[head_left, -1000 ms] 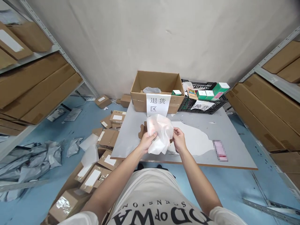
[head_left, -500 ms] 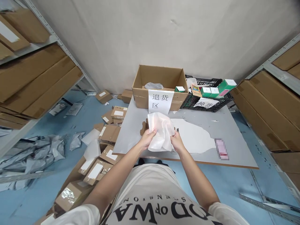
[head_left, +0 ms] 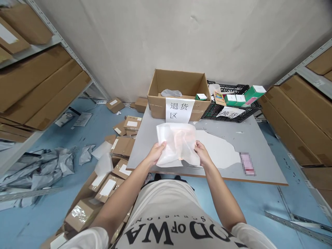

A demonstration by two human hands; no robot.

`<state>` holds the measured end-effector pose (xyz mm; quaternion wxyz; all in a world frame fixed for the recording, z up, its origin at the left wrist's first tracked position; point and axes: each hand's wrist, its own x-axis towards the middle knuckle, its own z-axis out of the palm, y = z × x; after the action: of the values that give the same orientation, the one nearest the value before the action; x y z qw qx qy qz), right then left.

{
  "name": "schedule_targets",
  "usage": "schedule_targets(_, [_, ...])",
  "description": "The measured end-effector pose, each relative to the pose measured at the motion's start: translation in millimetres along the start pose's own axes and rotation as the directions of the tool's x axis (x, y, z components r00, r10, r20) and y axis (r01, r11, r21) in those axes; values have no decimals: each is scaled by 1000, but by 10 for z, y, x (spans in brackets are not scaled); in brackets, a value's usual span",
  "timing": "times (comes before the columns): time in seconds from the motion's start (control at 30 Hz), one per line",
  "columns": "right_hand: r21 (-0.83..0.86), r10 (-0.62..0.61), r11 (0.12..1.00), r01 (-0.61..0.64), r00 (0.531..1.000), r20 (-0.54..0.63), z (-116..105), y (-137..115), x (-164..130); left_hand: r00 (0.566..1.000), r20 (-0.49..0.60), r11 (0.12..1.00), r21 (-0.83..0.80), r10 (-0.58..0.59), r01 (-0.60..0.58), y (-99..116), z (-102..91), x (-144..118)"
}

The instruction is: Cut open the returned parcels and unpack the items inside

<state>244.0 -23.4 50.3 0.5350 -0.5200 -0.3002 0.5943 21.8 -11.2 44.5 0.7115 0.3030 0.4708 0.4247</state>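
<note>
A milky, see-through plastic bag (head_left: 168,152) is stretched out in front of me over the near side of the table. Something pinkish-orange shows through its middle, too blurred by the plastic to name. My left hand (head_left: 157,153) pinches the bag's left edge, thumb on top. At the right edge, my right hand (head_left: 201,153) grips it with curled fingers. Beyond the bag stands an open cardboard box (head_left: 155,110) with a paper sign (head_left: 180,110) on its front. Inside the box lie a clear plastic bag (head_left: 171,93) and a small green box (head_left: 201,97).
Right of the cardboard box, a black crate (head_left: 241,117) holds several green-and-white boxes (head_left: 255,93). A white sheet (head_left: 220,150) and a pixelated pink item (head_left: 247,164) lie on the grey table (head_left: 269,169). Several cartons (head_left: 123,147) crowd the floor at left; shelves flank both sides.
Crumpled before, the bag is now spread wider and flatter. My hands have moved apart, the left one leftward and the right one rightward. The view has shifted slightly.
</note>
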Motion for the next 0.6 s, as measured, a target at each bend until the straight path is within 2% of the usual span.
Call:
schedule_targets(0.1, [40,28,999,-30,998,52,-97,-43,10,997,-68,1000,12,22,-21,122,-285,51])
schedule_targets(0.17, [84,32,996,-35,999,37,-157,-64,13,990,-132,998,33,49,-45,211,-537,130])
schedule_targets(0.3, [157,15,988,-12,1000,-19,-261,-66,17,926,-368,990,136,82,-34,292,-1174,342])
schedule_targets(0.37, [176,14,984,-8,999,-37,-305,-50,17,873,-483,984,178,70,20,237,-1497,429])
schedule_targets(0.43, [191,16,982,-5,998,-57,-333,-30,11,781,-622,965,236,62,112,116,-1751,483])
schedule_targets(0.47, [199,14,980,0,997,-70,-340,-19,6,750,-659,957,248,52,151,38,-1838,498])
schedule_targets(0.53, [217,5,976,16,996,-94,-335,1,-8,722,-691,939,271,37,211,-135,-1922,512])
schedule_targets(0.6, [228,-8,973,33,994,-109,-312,22,-21,723,-691,916,302,19,265,-301,-1912,519])
